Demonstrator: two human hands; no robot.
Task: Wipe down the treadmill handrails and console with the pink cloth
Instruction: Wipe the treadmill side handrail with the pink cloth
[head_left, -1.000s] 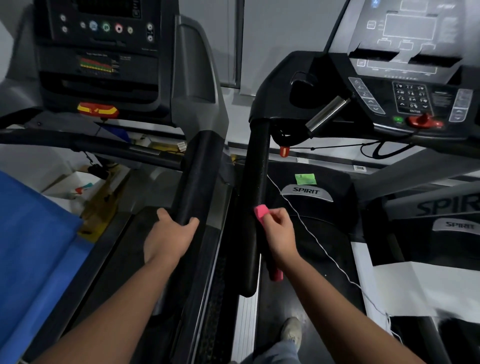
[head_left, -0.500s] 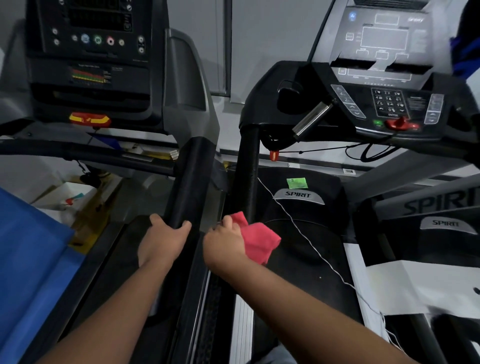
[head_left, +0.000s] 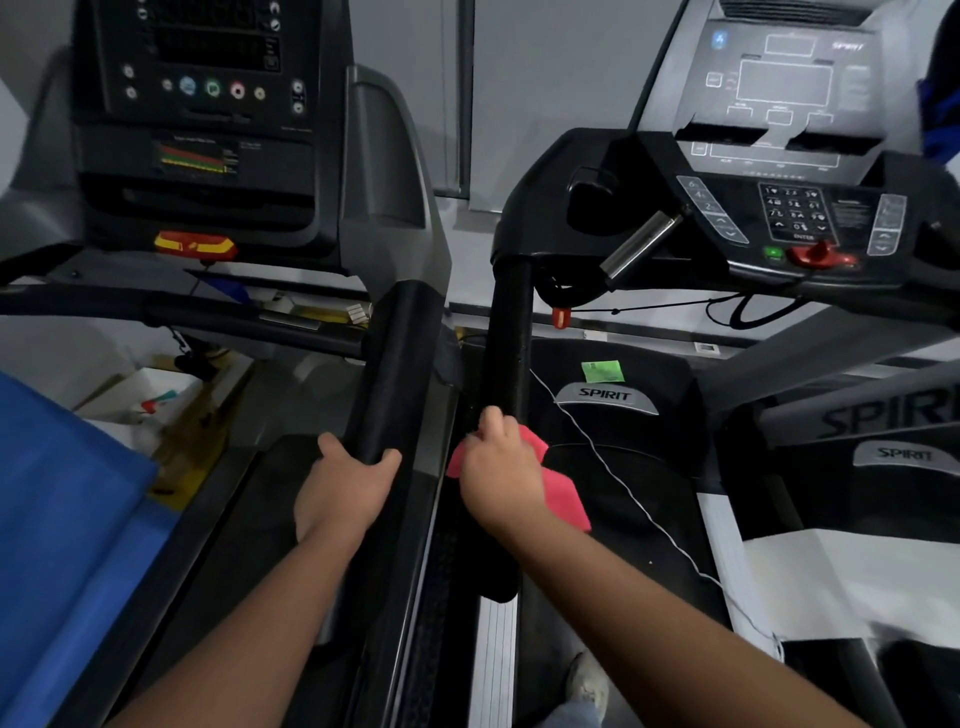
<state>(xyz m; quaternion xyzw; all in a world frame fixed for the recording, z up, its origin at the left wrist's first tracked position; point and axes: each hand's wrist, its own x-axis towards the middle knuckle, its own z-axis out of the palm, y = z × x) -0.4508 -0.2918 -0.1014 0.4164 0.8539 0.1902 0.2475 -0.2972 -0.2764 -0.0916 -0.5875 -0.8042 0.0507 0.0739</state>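
Left hand: the left hand (head_left: 345, 493) sits at 7 o'clock from the frame's centre. It is clamped on the near end of the padded rail (head_left: 395, 374) of the left-hand treadmill, thumb on one side and fingers wrapped over the other.
Right hand: the right hand (head_left: 501, 478) sits at 6 o'clock from the centre. Its fingers are curled over the pink cloth (head_left: 563, 493), pressing it against the handrail (head_left: 509, 338).
Pink cloth: bunched under the right hand on the handrail. One corner pokes out at 9 o'clock of the hand and a larger flap hangs out at 4 o'clock.
Handrail: a black tube running from the hand toward 12 o'clock, up to the right-hand treadmill's housing. Its near end shows past the wrist at 6 o'clock.
Console: the console (head_left: 779, 182) is at 2 o'clock, a grey display panel above a dark keypad, well apart from the cloth.
Safety key: the red safety key (head_left: 818, 254) sits at the console's lower edge, with a green button (head_left: 774, 253) just at its 9 o'clock.
Metal grip: a silver metal grip (head_left: 639, 244), tilted, juts out between the handrail's top and the keypad.
White cord: a thin white cord (head_left: 623, 483) runs from the handrail toward 4 o'clock across the deck, just beside the cloth's flap.
Green sticker: the green sticker (head_left: 601, 371) lies on the motor cover, at 12 o'clock of the SPIRIT badge (head_left: 605, 396).
Left console: the left console (head_left: 208, 130) is at 10 o'clock, dark, with a row of round buttons.
Blue sheet: the blue sheet (head_left: 62, 519) fills the 8 o'clock edge.
Shoe: a shoe (head_left: 589, 686) stands on the belt at 5 o'clock, near the bottom edge.
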